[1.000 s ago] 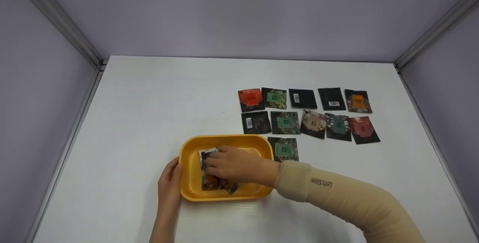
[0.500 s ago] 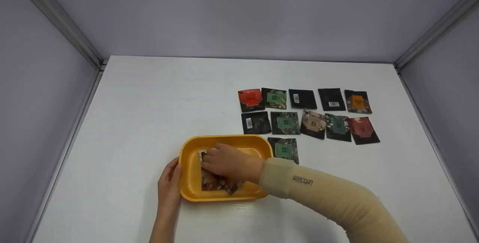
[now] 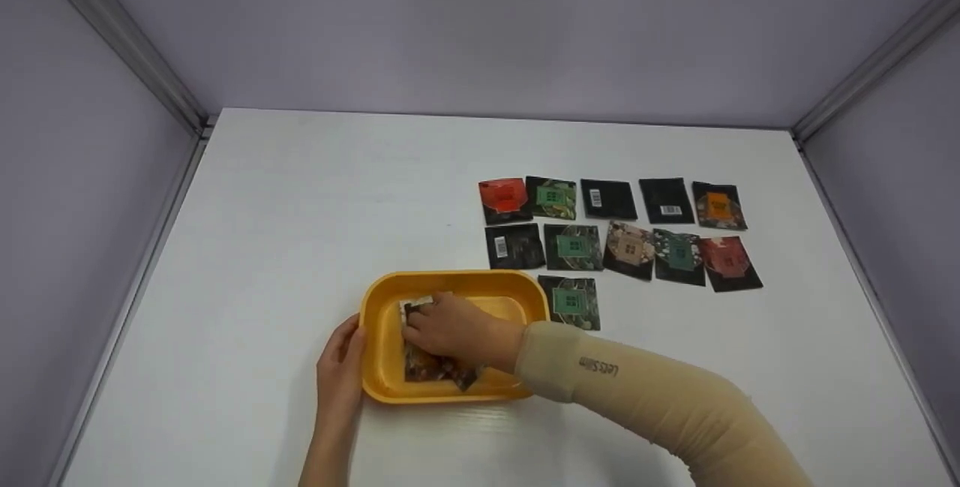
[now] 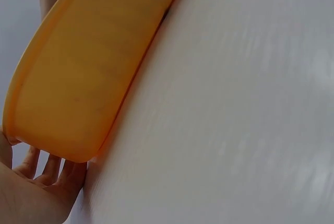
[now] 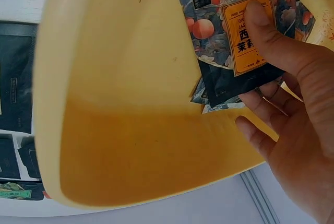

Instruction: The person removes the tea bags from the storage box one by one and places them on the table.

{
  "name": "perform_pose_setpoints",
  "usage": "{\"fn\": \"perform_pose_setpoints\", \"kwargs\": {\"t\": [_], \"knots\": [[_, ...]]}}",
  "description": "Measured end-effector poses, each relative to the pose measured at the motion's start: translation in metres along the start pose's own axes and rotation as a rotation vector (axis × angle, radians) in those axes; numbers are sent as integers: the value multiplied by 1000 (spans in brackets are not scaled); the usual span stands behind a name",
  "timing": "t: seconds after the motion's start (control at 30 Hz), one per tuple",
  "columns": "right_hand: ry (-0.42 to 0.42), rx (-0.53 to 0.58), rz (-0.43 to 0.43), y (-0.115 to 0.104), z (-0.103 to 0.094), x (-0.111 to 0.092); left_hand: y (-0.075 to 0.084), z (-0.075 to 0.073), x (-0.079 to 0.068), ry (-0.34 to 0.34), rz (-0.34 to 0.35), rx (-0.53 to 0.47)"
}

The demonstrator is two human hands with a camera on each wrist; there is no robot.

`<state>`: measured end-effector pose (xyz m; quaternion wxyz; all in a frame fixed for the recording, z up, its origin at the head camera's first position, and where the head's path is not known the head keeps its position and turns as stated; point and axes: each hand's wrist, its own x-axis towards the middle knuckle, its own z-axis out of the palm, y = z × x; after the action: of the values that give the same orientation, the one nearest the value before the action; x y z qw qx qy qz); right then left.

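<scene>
My left hand (image 3: 340,367) holds the left end of a yellow plastic tray (image 3: 381,337). In the left wrist view its fingers (image 4: 51,169) lie against the tray's end wall, with the thumb side up at the rim. Inside the tray, my right hand (image 3: 454,329) pinches a tea sachet (image 5: 209,38), dark with peach artwork and an orange label. The thumb presses on the label and the fingers are behind it. More sachets (image 3: 424,368) lie under this hand in the tray's left half, partly hidden by it.
Right of and behind the tray, several dark sachets lie flat in rows, among them a red one (image 3: 505,199), a barcode-side one (image 3: 608,199) and a pink one (image 3: 729,262). A green-labelled sachet (image 3: 571,301) lies at the tray's right rim. Walls (image 3: 480,37) enclose the white table (image 3: 322,194).
My right hand and sleeve have shifted slightly left within the tray, and the fingers have moved over the sachets there. The left hand and tray stay in place.
</scene>
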<state>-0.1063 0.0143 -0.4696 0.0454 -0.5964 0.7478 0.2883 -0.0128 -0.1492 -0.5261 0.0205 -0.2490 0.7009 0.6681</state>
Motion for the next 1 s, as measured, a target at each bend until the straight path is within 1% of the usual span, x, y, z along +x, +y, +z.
{"fn": "perform_pose_setpoints", "kwargs": {"t": [0.23, 0.43, 0.57, 0.67, 0.83, 1.0], "knots": [[4, -19, 21, 0, -2, -1, 1, 0, -1, -6, 12, -15], [95, -54, 2, 0, -12, -7, 1, -1, -1, -1, -3, -31], [129, 28, -2, 1, -20, -16, 0, -1, -1, 4, -7, -36], [168, 75, 4, 3, -22, -25, -1, -1, 0, 11, -8, -33], [248, 61, 27, 4, -22, -39, 0, -2, -1, 18, -17, -28], [285, 70, 51, 6, -20, -54, -1, 0, 0, 16, -22, -23]]}}
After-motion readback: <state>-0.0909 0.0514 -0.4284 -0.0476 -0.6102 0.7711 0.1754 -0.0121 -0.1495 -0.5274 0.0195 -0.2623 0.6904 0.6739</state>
